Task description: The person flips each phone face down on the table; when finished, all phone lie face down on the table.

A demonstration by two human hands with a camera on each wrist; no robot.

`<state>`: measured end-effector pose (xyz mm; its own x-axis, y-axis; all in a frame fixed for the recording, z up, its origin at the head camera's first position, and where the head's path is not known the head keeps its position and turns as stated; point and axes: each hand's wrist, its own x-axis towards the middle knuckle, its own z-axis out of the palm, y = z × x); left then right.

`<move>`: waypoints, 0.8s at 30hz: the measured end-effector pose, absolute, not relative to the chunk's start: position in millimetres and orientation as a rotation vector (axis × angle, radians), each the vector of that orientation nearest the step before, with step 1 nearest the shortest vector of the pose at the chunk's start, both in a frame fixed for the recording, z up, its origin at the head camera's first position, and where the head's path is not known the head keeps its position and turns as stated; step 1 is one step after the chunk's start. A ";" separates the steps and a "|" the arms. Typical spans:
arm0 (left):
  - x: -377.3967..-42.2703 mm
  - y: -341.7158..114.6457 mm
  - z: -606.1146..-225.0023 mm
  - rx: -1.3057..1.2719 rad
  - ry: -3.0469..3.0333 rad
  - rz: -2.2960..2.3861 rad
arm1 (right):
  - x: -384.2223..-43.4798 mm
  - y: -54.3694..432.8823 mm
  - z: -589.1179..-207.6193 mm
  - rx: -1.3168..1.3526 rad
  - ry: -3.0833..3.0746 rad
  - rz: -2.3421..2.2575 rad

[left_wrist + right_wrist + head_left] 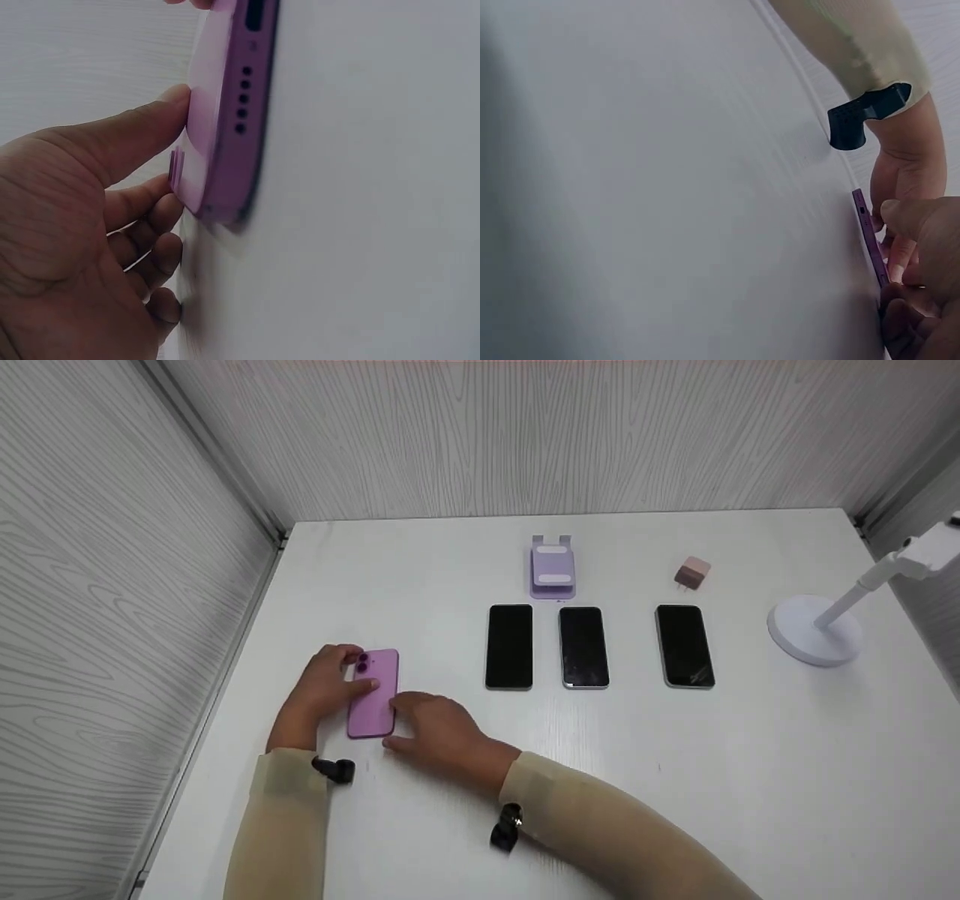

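A pink smartphone point(373, 712) lies back up on the left part of the white table, its camera lenses at the upper left corner. My left hand point(319, 684) holds it from the left, the thumb on its back and the bent fingers around the camera corner, as the left wrist view also shows on the phone's pink body point(206, 150). From the right, my right hand point(448, 729) reaches to the phone's right edge with its fingertips. Its thumb is near the lower right corner. In the right wrist view the phone point(868, 232) is seen edge-on, partly behind that hand.
Three black-screened phones lie in a row: left point(509, 647), middle point(584, 647) and right point(685, 646). Behind them are a lilac phone stand point(553, 568) and a pink charger plug point(692, 573). A white round-based stand point(816, 634) occupies the right side. Panels border the table.
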<state>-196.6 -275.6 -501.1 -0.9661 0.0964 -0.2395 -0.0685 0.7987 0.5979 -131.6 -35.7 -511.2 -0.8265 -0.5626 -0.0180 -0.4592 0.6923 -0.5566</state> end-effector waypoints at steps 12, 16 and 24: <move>-195.0 -275.2 -500.4 -0.003 2.711 0.946 | -145.3 43.7 -493.6 -0.718 2.790 -0.926; -194.2 -276.3 -501.3 0.009 2.712 0.954 | -155.2 74.2 -491.3 -0.651 2.880 -0.799; -194.9 -274.7 -500.8 0.001 2.699 0.952 | -161.3 110.0 -494.9 -0.563 2.995 -0.609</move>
